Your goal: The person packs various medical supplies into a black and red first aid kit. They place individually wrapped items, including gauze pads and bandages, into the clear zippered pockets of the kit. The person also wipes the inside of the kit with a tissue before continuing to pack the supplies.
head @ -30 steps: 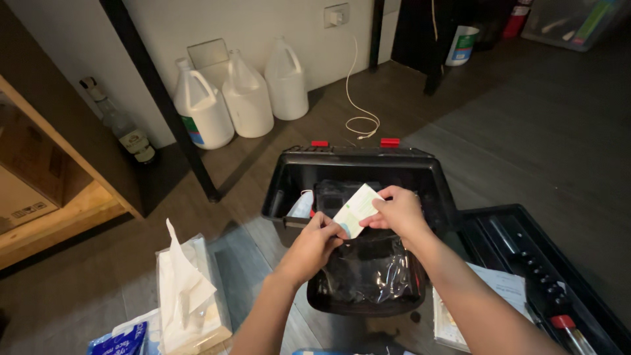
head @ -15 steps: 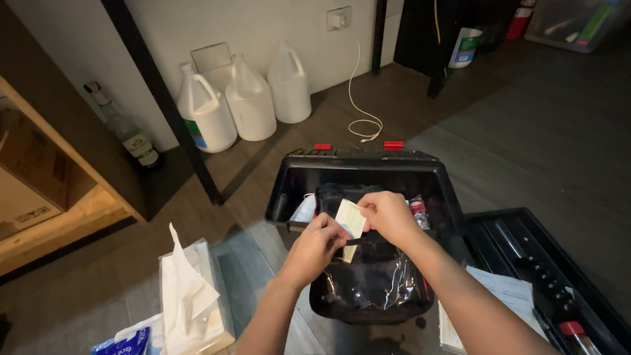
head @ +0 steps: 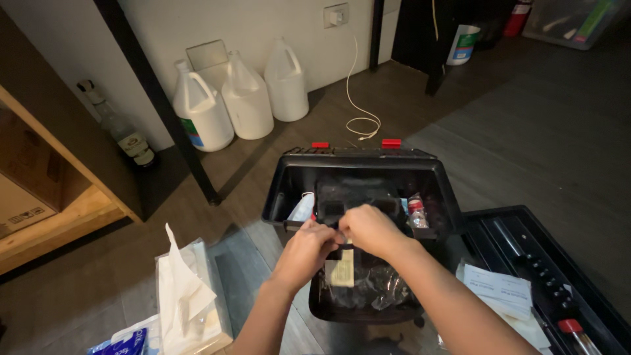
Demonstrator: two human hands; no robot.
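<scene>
Over the black toolbox (head: 358, 172), your left hand (head: 307, 248) and right hand (head: 368, 228) pinch a clear plastic bag (head: 368, 289) shut; small card (head: 341, 268) already inside.

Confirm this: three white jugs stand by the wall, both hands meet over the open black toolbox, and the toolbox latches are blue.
Not quite. In the head view the latches are red, not blue. The rest stands: three white jugs by the wall, left hand and right hand over the open black toolbox.

Your right hand (head: 371, 230) and left hand (head: 309, 246) cover the top of the clear plastic bag (head: 368, 289), so you cannot tell what the fingertips pinch. The tissue box (head: 190, 302) is cut off by the bottom edge.
</scene>
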